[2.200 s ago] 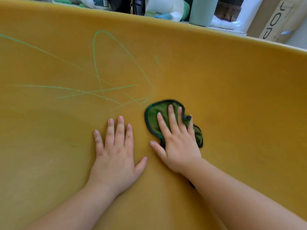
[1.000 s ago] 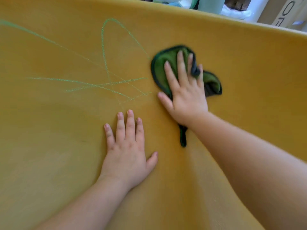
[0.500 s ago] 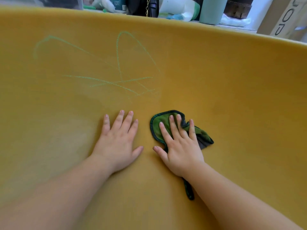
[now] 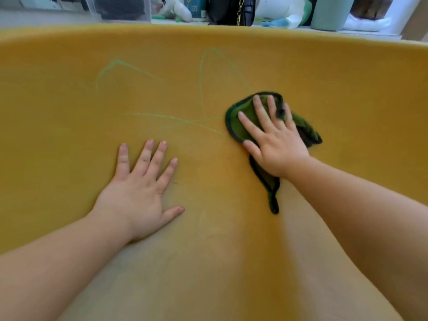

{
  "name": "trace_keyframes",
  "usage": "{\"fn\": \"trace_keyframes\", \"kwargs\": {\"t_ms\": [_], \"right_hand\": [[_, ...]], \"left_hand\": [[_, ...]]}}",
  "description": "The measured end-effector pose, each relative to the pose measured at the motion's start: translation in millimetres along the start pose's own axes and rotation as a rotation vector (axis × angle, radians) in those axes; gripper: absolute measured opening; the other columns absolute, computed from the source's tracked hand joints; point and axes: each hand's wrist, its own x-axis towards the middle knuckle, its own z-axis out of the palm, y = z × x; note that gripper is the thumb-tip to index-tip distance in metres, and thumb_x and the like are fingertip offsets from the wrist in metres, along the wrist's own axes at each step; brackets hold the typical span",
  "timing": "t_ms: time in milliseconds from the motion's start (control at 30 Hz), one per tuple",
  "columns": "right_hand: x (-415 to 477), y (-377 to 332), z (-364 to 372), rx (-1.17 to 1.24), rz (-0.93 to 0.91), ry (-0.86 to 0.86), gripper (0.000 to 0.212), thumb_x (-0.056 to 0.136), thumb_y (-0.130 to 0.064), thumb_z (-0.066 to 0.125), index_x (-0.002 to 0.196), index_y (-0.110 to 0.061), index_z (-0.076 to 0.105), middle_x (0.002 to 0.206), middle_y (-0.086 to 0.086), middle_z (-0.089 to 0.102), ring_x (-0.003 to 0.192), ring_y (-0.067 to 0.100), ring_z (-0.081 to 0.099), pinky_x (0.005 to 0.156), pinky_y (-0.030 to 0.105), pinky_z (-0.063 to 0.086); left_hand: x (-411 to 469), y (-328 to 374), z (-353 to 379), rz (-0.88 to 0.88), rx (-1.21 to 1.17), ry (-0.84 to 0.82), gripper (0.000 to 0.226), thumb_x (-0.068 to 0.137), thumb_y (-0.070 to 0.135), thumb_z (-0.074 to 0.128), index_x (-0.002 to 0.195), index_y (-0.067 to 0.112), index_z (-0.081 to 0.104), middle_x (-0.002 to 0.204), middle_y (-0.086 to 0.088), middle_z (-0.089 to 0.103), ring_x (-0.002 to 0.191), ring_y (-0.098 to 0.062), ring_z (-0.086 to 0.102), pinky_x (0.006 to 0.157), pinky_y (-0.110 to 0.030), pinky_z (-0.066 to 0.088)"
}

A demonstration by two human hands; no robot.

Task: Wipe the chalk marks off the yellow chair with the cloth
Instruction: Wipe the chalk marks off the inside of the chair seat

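Observation:
The yellow chair (image 4: 347,93) fills the view, its curved back rising to a rim at the top. Pale green chalk marks (image 4: 201,89) cross the back: a tall loop, a peaked line further left and faint horizontal strokes. My right hand (image 4: 273,137) presses flat, fingers straight, on a green cloth (image 4: 238,126) with a dark edge, right at the end of the chalk strokes. A tail of cloth hangs below my wrist. My left hand (image 4: 141,191) rests flat on the bare yellow surface, fingers spread, below the marks.
Beyond the chair's rim stand a pale green cylinder (image 4: 328,12), a black bag with a gold chain (image 4: 229,10), a clear plastic bin (image 4: 115,8) and soft white items (image 4: 282,10).
My right hand has pushed the cloth up the chair back, to the right end of the chalk strokes. My left hand stays flat on the chair. The view has shifted right.

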Motion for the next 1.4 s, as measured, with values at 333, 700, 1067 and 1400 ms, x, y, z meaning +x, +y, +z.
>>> {"fn": "trace_keyframes", "kwargs": {"t_ms": [333, 700, 1067, 1400], "right_hand": [[39, -45, -2, 0.144, 0.166, 0.174, 0.064, 0.106, -0.054, 0.019, 0.164, -0.031, 0.0, 0.172, 0.005, -0.011, 0.157, 0.036, -0.013, 0.124, 0.06, -0.009], [-92, -55, 19, 0.124, -0.325, -0.237, 0.064, 0.101, -0.071, 0.007, 0.16, -0.048, 0.006, 0.169, -0.004, -0.012, 0.157, 0.033, -0.011, 0.122, 0.054, -0.017], [66, -49, -29, 0.086, 0.148, 0.171, 0.076, 0.101, -0.069, 0.01, 0.164, -0.028, -0.004, 0.171, 0.008, -0.015, 0.157, 0.037, -0.016, 0.123, 0.063, -0.011], [-122, -107, -5, 0.303, -0.239, -0.443, 0.075, 0.09, -0.078, -0.008, 0.157, -0.046, -0.017, 0.163, -0.013, -0.034, 0.149, 0.02, -0.038, 0.121, 0.05, -0.024]], "left_hand": [[3, 1, 1, -0.001, 0.014, -0.019, 0.096, 0.078, 0.083, -0.007, 0.148, 0.021, -0.029, 0.15, -0.019, -0.043, 0.14, -0.037, -0.038, 0.106, -0.072, -0.013], [2, 2, -3, 0.0, 0.014, -0.016, 0.098, 0.078, 0.083, -0.006, 0.149, 0.019, -0.026, 0.15, -0.02, -0.042, 0.139, -0.039, -0.038, 0.106, -0.072, -0.011], [2, 2, 0, 0.005, -0.004, -0.014, 0.097, 0.078, 0.083, -0.005, 0.148, 0.02, -0.029, 0.15, -0.018, -0.043, 0.139, -0.037, -0.039, 0.107, -0.072, -0.012], [0, 2, -10, 0.027, 0.025, -0.029, 0.099, 0.079, 0.083, -0.002, 0.15, 0.018, -0.024, 0.152, -0.02, -0.039, 0.141, -0.04, -0.035, 0.105, -0.072, -0.009]]}}
